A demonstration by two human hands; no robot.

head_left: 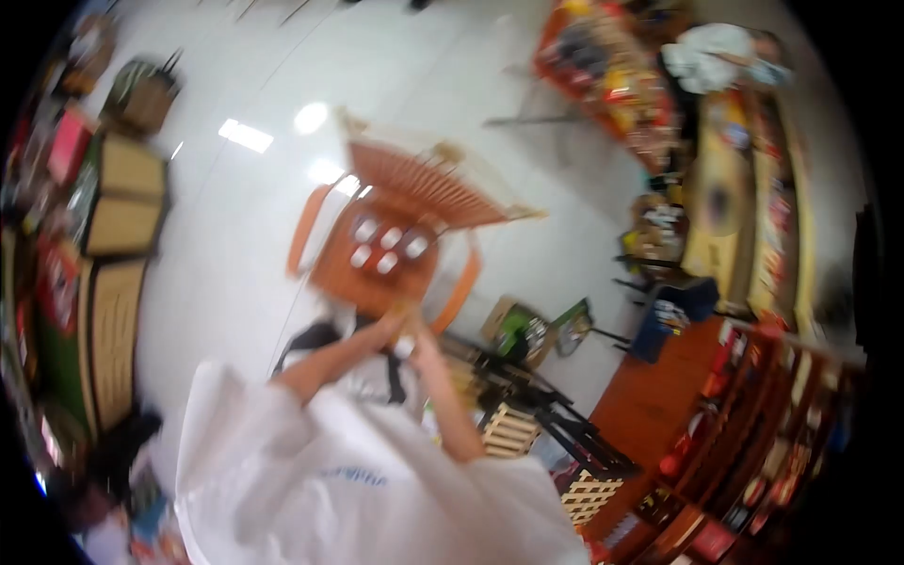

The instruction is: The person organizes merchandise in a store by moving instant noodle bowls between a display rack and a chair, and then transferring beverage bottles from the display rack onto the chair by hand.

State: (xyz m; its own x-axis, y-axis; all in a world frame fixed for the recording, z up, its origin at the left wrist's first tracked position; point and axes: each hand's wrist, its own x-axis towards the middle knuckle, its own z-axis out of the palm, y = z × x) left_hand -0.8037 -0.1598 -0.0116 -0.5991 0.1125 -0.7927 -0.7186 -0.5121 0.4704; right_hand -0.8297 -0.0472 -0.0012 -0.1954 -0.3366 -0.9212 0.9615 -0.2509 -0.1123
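Note:
My left hand (388, 327) and my right hand (421, 346) meet in front of my chest, just short of an orange chair (353, 284). Both look closed, with fingers drawn together. Between them shows a small white thing (405, 347), too blurred to name. On the chair's seat stand several small white-topped containers (387, 263), grouped close together. The chair has a slatted back (414, 184) with a pale sheet or board along its top, and an armrest on each side.
Wooden display shelves (118, 344) line the left. At right are a blue chair (670, 320), a yellow display counter (716, 217) and red-brown shelving (725, 424). A goods-covered table (603, 75) stands far right, with a person (711, 56) beside it. Black racks and lattice crates (589, 494) are near my right arm.

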